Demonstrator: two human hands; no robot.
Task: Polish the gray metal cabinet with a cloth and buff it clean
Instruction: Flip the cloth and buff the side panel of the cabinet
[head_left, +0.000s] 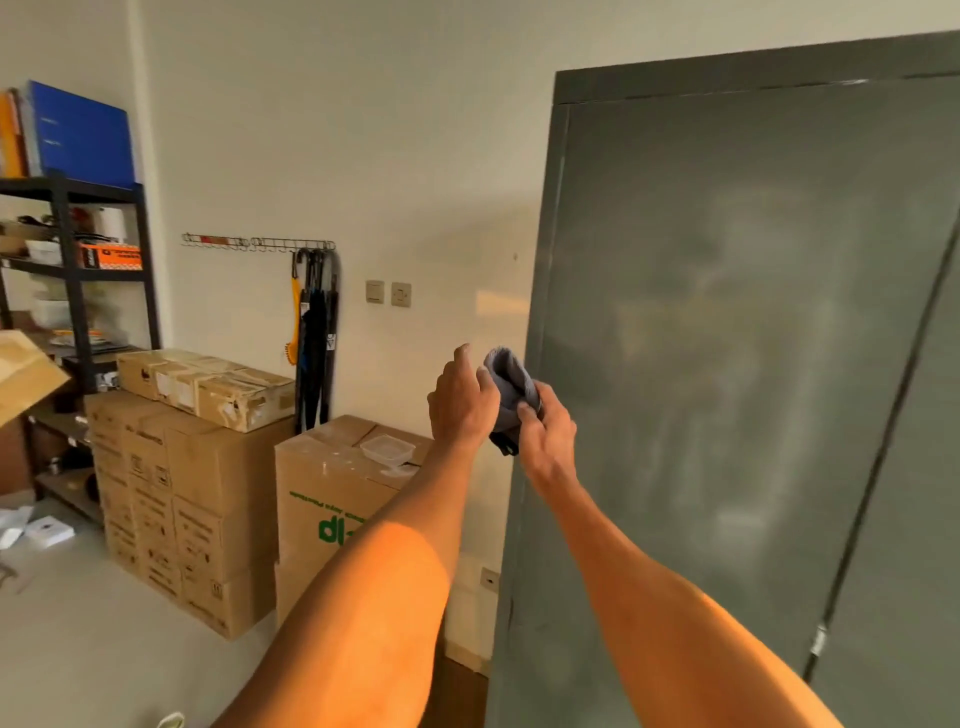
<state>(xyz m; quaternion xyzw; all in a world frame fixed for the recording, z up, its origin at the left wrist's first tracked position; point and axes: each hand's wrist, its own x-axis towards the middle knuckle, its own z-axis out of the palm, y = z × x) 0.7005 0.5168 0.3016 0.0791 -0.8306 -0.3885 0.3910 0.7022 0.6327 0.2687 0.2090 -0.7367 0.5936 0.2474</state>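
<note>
The tall gray metal cabinet (727, 338) fills the right side, its door showing pale smeared streaks. A folded gray-blue cloth (509, 384) is held up in front of the cabinet's left edge. My left hand (462, 400) grips the cloth from the left with curled fingers. From the right my right hand (545, 431) pinches the cloth, thumb on its lower part. The cloth's lower end hangs dark between the two hands. Whether the cloth touches the cabinet I cannot tell.
Stacked cardboard boxes (182, 467) stand against the wall at left; a nearer box (332, 483) carries a clear plastic container (387, 449). A black shelf rack (72, 270) with folders is at far left. Umbrellas (317, 332) hang from wall hooks.
</note>
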